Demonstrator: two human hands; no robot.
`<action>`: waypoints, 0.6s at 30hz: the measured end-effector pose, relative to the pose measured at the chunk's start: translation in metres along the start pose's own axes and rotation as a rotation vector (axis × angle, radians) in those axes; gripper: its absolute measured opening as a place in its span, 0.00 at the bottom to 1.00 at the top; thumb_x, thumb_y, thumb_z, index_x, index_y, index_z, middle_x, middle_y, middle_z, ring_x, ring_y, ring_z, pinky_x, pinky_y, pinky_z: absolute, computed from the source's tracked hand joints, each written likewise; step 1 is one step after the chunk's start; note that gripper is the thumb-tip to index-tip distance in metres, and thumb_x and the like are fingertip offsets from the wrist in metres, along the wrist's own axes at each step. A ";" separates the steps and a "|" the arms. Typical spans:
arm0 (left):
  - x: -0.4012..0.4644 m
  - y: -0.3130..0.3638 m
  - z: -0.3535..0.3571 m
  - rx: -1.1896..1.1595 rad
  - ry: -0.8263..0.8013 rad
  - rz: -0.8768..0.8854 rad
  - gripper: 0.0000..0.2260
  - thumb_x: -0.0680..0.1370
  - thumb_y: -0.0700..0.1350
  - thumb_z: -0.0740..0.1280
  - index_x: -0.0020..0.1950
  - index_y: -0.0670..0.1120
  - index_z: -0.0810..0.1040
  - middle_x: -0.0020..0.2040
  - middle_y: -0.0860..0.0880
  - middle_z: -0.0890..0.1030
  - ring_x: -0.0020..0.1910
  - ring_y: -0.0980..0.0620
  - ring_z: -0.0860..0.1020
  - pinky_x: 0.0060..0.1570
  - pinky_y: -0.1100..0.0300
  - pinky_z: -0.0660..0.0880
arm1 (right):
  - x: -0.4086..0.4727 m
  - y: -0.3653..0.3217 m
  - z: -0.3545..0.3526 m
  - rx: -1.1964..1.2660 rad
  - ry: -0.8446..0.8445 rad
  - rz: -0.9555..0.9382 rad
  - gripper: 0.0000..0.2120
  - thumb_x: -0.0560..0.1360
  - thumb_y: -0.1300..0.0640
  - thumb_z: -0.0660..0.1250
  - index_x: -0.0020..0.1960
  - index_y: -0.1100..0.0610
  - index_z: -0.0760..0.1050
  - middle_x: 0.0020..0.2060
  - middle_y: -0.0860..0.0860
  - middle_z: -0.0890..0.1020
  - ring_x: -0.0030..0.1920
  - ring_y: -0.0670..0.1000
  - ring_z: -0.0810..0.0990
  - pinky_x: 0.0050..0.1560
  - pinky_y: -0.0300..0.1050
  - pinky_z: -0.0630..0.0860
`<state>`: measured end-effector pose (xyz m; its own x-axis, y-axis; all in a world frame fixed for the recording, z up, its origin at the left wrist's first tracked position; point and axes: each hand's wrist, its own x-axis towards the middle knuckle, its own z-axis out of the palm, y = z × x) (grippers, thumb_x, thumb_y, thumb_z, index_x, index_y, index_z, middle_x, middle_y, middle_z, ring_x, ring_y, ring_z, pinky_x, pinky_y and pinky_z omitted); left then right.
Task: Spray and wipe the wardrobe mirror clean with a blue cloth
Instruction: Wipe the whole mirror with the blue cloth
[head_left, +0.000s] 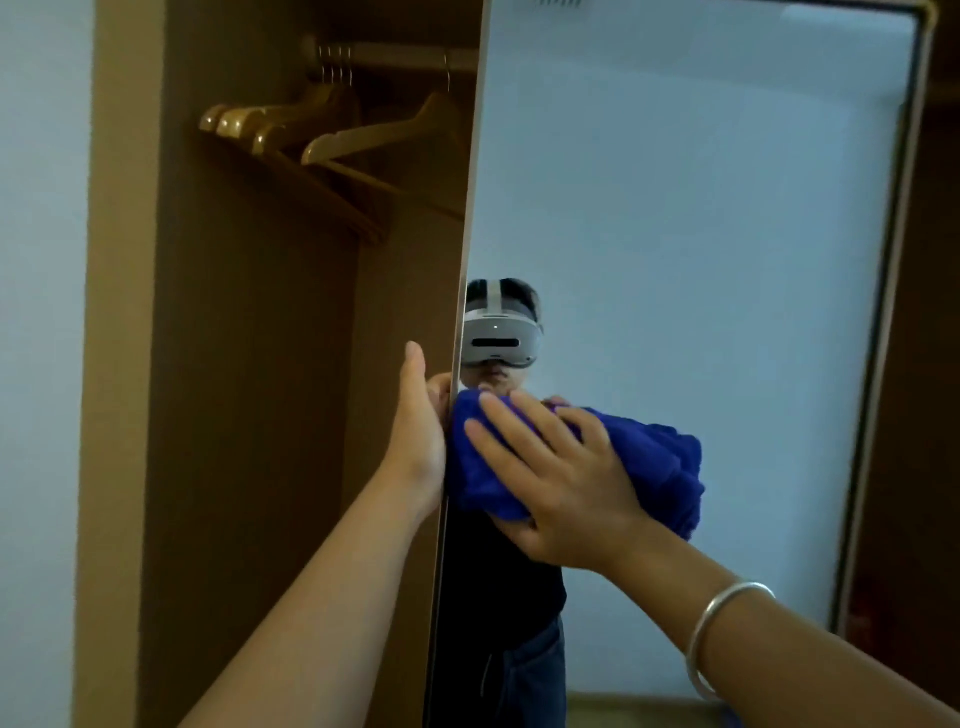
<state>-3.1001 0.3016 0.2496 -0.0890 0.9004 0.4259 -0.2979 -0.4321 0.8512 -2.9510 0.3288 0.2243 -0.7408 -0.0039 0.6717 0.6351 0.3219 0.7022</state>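
Observation:
The wardrobe mirror (701, 234) is a tall framed door that fills the right half of the view. A bunched blue cloth (660, 462) is pressed flat against the glass near the mirror's left edge, under my right hand (561, 483), whose fingers spread over it. My left hand (418, 431) grips the door's left edge, thumb on the outer side and fingers wrapped behind. No spray bottle is in sight.
The open wardrobe (249, 364) stands to the left, with several wooden hangers (291, 130) on a rail near the top. A pale wall (36, 312) borders it at far left. The mirror reflects a person wearing a headset. A silver bangle (722, 634) circles my right wrist.

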 end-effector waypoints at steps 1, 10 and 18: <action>-0.001 0.000 0.000 0.041 -0.023 0.006 0.26 0.79 0.63 0.44 0.47 0.50 0.76 0.37 0.51 0.85 0.41 0.55 0.81 0.43 0.58 0.73 | -0.010 0.003 -0.001 -0.010 -0.042 -0.140 0.31 0.71 0.41 0.63 0.70 0.55 0.65 0.69 0.55 0.71 0.67 0.57 0.68 0.62 0.53 0.62; -0.021 -0.021 -0.003 0.130 0.060 -0.007 0.22 0.82 0.51 0.49 0.39 0.44 0.76 0.26 0.41 0.69 0.26 0.41 0.70 0.41 0.56 0.76 | 0.008 0.113 -0.031 -0.045 -0.071 -0.414 0.28 0.74 0.43 0.61 0.70 0.54 0.64 0.68 0.56 0.72 0.64 0.59 0.73 0.57 0.53 0.66; -0.009 -0.053 -0.008 0.135 0.117 0.125 0.18 0.82 0.51 0.52 0.33 0.47 0.63 0.31 0.48 0.62 0.30 0.52 0.61 0.36 0.56 0.61 | 0.052 0.209 -0.055 -0.106 0.192 0.386 0.29 0.76 0.42 0.57 0.72 0.56 0.63 0.69 0.56 0.69 0.64 0.60 0.71 0.60 0.58 0.65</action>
<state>-3.0916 0.3167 0.1983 -0.2289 0.8359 0.4989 -0.1483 -0.5365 0.8308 -2.8452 0.3433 0.4192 -0.3976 -0.0815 0.9139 0.8833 0.2357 0.4053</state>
